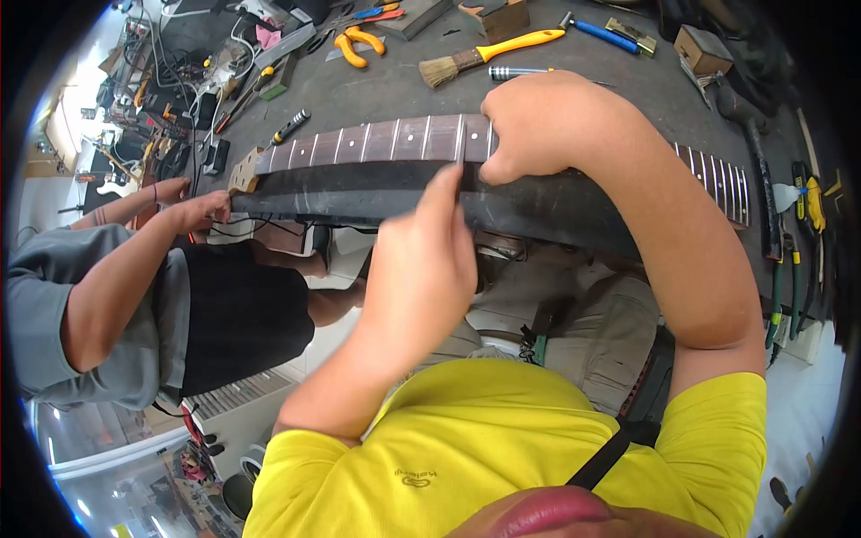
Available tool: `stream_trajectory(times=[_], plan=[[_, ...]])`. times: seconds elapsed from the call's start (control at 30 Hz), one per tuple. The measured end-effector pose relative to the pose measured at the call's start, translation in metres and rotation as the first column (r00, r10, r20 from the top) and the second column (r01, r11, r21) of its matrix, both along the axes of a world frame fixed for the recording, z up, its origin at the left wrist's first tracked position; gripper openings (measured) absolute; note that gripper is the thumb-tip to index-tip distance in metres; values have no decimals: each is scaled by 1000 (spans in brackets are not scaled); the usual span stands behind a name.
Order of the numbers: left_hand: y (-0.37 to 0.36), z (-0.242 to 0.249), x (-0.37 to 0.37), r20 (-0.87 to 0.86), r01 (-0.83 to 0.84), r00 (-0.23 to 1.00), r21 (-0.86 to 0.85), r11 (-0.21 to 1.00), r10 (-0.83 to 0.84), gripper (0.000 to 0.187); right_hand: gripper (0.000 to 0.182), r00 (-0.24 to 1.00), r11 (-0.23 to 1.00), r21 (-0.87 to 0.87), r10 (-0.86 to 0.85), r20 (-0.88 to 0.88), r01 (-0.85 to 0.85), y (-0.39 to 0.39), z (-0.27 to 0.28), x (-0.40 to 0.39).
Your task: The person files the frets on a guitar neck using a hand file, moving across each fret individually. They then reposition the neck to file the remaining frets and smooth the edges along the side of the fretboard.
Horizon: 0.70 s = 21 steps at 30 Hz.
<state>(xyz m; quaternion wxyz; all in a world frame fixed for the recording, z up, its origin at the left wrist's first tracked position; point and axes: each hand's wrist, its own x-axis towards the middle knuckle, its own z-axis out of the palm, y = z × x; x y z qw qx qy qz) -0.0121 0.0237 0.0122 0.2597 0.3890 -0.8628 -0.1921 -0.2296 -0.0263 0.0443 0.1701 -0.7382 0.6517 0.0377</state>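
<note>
A guitar neck (354, 143) with a dark fretboard, metal frets and dot inlays lies along the near edge of the workbench. My right hand (547, 121) reaches over it, thumb at the near edge and fingers at the far edge, closed across the fretboard. My left hand (421, 255) is closed at the near side, index finger pointing up to a fret. A thin dark tool (460, 175) sticks out of this hand and lies crosswise at the fret; I cannot tell its exact kind. The headstock (244, 172) is at the left end.
On the workbench (377, 99) lie a yellow-handled brush (502, 49), orange pliers (359, 45), a blue-handled hammer (603, 36), a screwdriver (291, 126) and wooden blocks (493, 18). Another person (126, 305) in grey stands at the left, hands near the headstock. More tools (798, 206) lie at right.
</note>
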Motion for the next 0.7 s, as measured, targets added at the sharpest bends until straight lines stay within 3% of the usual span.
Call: stream_trajectory(times=[0.1, 0.17, 0.3, 0.43, 0.5, 0.6, 0.7], plan=[[1, -1, 0, -16, -46, 999, 83, 996, 47, 32, 56, 1000, 1000, 0, -10, 14, 10, 0, -2, -2], [-30, -3, -14, -15, 12, 1000, -70, 998, -13, 29, 56, 1000, 1000, 0, 6, 3, -6, -1, 1, 1], [-23, 0, -13, -1, -5, 1000, -58, 998, 5, 30, 55, 1000, 1000, 6, 2, 8, -2, 0, 0, 0], [13, 4, 8, 83, -30, 996, 71, 997, 24, 38, 53, 1000, 999, 37, -31, -2, 31, 0, 3, 1], [-10, 2, -1, 4, 49, 999, -29, 998, -49, 37, 54, 1000, 999, 38, -20, 12, 19, 3, 6, 1], [-46, -2, -27, 32, -5, 999, -80, 997, 8, 33, 54, 1000, 1000, 21, -17, 18, 17, 2, 7, 2], [-13, -8, -2, -22, 3, 1000, -44, 999, -4, 34, 53, 1000, 1000, -11, -4, 10, 4, 0, -2, 0]])
